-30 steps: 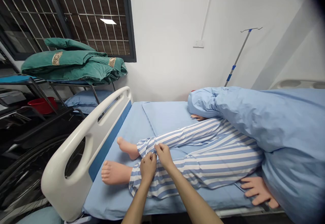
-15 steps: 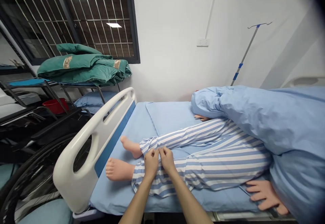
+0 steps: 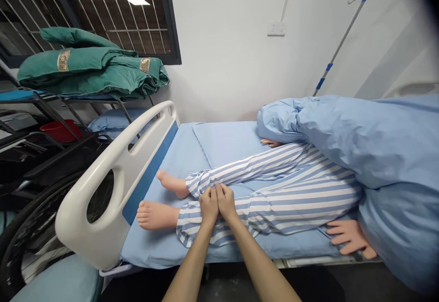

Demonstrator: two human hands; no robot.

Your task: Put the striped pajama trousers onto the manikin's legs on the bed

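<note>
My left hand (image 3: 208, 205) and my right hand (image 3: 225, 201) are side by side, closed with the fingers curled in and touching each other. Whatever they may hold is hidden. Both are over the lower legs of a training manikin in blue-and-white striped trousers (image 3: 274, 208), above the nearer shin. The manikin's nearer bare foot (image 3: 156, 215) and farther foot (image 3: 171, 184) lie to the left of my hands. A bunched light blue quilt (image 3: 343, 137) covers its upper body. One manikin hand (image 3: 351, 238) sticks out at the right, near the bed edge.
The bed's white footboard (image 3: 116, 165) rises at the left. Beyond it are a black wheelchair (image 3: 51, 178), a red basin (image 3: 60, 130) and a rack with folded green quilts (image 3: 92, 71). A drip stand (image 3: 343, 41) is behind the bed at the right.
The camera has tilted down and shifted slightly right, so the scene sits higher in view. My two closed hands have come together from slightly apart.
</note>
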